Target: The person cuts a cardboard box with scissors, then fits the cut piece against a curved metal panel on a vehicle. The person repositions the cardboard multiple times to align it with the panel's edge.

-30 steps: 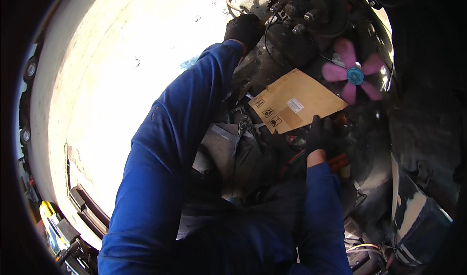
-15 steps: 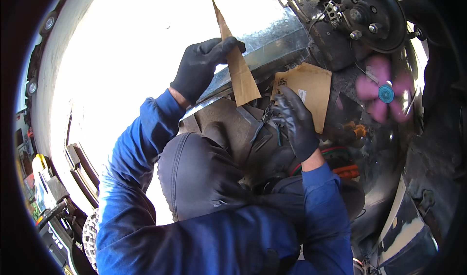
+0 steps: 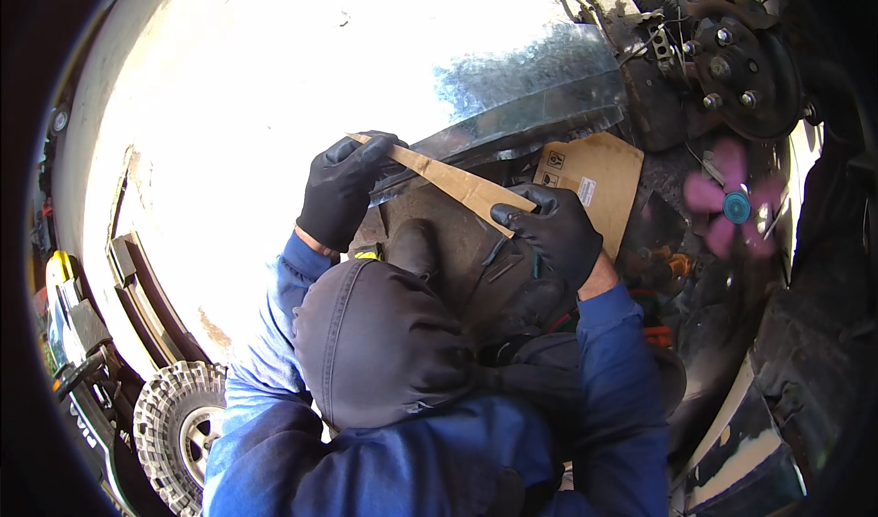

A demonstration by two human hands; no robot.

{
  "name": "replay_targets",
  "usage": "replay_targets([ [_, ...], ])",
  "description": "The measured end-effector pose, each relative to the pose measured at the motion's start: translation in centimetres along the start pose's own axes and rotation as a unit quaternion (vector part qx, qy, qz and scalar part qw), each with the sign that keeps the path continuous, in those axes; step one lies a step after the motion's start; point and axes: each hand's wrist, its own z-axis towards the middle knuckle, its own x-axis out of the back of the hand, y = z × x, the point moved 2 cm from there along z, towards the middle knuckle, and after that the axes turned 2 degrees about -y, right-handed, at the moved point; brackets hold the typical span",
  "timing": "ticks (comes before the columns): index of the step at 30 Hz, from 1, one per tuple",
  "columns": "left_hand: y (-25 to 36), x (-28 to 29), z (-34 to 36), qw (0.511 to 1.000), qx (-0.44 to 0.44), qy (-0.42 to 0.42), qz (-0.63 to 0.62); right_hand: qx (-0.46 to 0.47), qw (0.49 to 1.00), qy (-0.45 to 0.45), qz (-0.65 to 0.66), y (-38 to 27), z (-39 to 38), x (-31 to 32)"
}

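At the far left, low down and well away from the cardboard strip (image 3: pixel 437 177), a knobby tyre (image 3: pixel 176 425) shows beside a dark bumper. Nearer the strip, the left hand (image 3: pixel 340 190) in a black glove is closed on the strip's left end, thumb on top. The strip is a narrow brown piece held almost level, slanting a little down toward the right, in front of a bright metal sheet (image 3: pixel 521 78) that lies just above it. The right hand (image 3: pixel 555 231), also gloved in black, pinches the strip's right end; the two hands are apart, one at each end. Just right of the strip a flat cardboard sheet (image 3: pixel 599 180) lies against dark machinery. Farther right of the strip sits a pink fan (image 3: pixel 732 204), and above that a rusty wheel hub (image 3: pixel 743 61).
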Motion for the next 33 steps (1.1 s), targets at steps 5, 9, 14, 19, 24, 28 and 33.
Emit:
replay_targets([
  [5, -0.7, 1.7, -0.6, 0.999, 0.006, -0.002, 0.033, -0.018, 0.997, -0.039, -0.059, -2.2, -0.6, 2.2],
  [9, -1.0, 4.1, -0.2, 0.999, -0.017, 0.035, -0.037, -0.034, 0.992, -0.015, -0.122, -3.2, -0.5, 6.0],
  [14, 0.3, 10.3, -0.4, 0.977, -0.143, 0.153, -0.046, 0.027, 0.994, 0.11, 0.013, -1.0, 1.8, 14.5],
  [19, -3.1, 14.5, -4.3, 0.917, -0.109, 0.362, 0.127, 0.217, 0.922, 0.256, -0.194, 1.8, 7.6, 22.8],
  [24, -8.5, 16.4, -6.9, 0.836, 0.054, 0.324, 0.44, 0.235, 0.918, 0.224, -0.227, 3.5, 10.1, 23.5],
  [28, -10.1, 16.3, -6.9, 0.911, 0.107, 0.363, 0.164, 0.121, 0.975, 0.175, -0.066, 4.3, 10.3, 21.3],
  [33, -7.5, 15.8, -4.7, 0.925, 0.091, 0.345, 0.132, 0.02, 0.991, 0.132, -0.009, 5.0, 7.8, 20.3],
])
